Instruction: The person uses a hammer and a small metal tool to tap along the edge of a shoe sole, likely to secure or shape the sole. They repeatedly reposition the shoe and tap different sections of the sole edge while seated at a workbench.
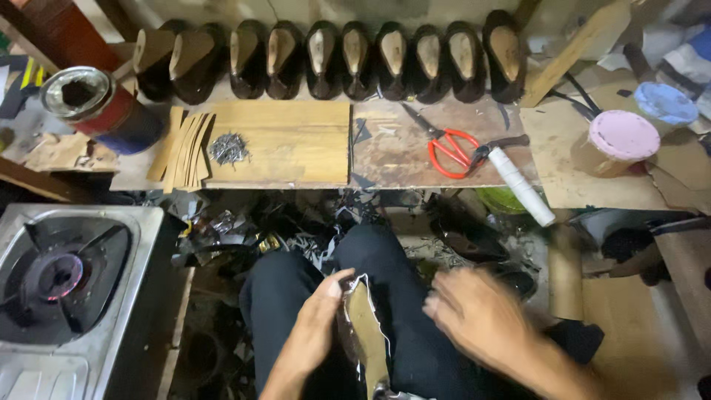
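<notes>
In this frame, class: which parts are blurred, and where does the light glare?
Head view: the right hand is smeared by motion blur; the left hand, holding a shoe piece, is sharper; glare shows on the metal tin rim and stove top; the floor beneath is dim.

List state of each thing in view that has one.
left hand: fingers closed on the shoe on its last
right hand: blurred, open, holding nothing
gas burner: lit
scissors: closed, flat on the bench
tin can: lid off
pink-lidded tub: lidded
blue-lidded tub: lidded
nails: loose pile
row of lasted shoes: standing side by side
</notes>
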